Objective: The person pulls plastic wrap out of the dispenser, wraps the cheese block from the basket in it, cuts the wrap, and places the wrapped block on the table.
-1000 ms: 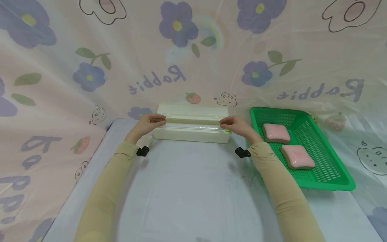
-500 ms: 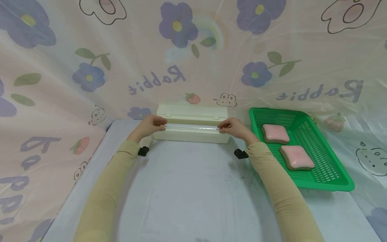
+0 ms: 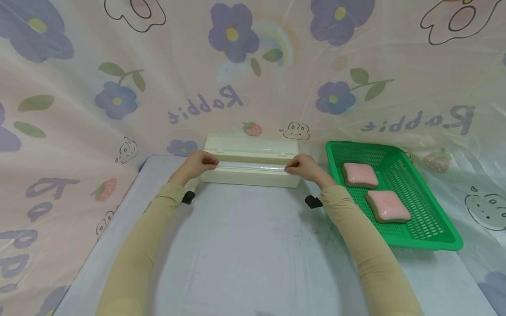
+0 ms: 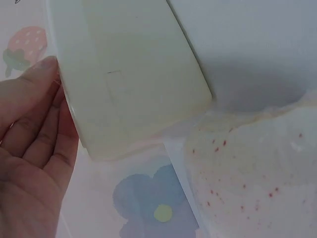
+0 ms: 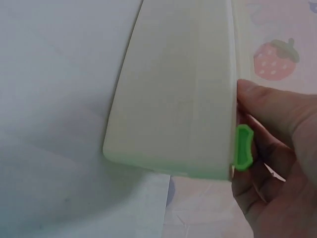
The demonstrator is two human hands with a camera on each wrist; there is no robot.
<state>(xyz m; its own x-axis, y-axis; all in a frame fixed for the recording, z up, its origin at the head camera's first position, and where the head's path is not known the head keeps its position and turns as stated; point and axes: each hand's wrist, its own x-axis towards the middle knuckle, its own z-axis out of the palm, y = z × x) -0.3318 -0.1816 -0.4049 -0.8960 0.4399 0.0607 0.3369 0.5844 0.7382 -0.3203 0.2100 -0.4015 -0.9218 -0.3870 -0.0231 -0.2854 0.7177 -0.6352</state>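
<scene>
A cream plastic-wrap dispenser (image 3: 250,179) stands at the back of the table with its lid (image 3: 251,144) raised. Clear plastic wrap (image 3: 253,166) lies along its front top edge. My left hand (image 3: 196,166) pinches the wrap at the left end, thumb against fingertips. At the right end my right hand (image 3: 306,169) pinches it the same way. In the right wrist view a green slider (image 5: 243,148) sits on the dispenser's edge, beside the right fingers. The left wrist view shows the left thumb and fingers at the dispenser's (image 4: 133,74) top edge; the film there is hard to see.
A green basket (image 3: 428,244) at the right holds two pink-topped sponge-like blocks (image 3: 389,205). A pale, red-specked thing (image 4: 247,173) lies near the left wrist, its kind unclear. Behind the dispenser hangs a flower-printed sheet (image 3: 269,87). A white cloth (image 3: 245,245) covers the table.
Both hands have moved slightly inward along the dispenser's edge. Their fingers have closed from a looser pose into a pinch on the wrap. The dispenser and basket stay in place.
</scene>
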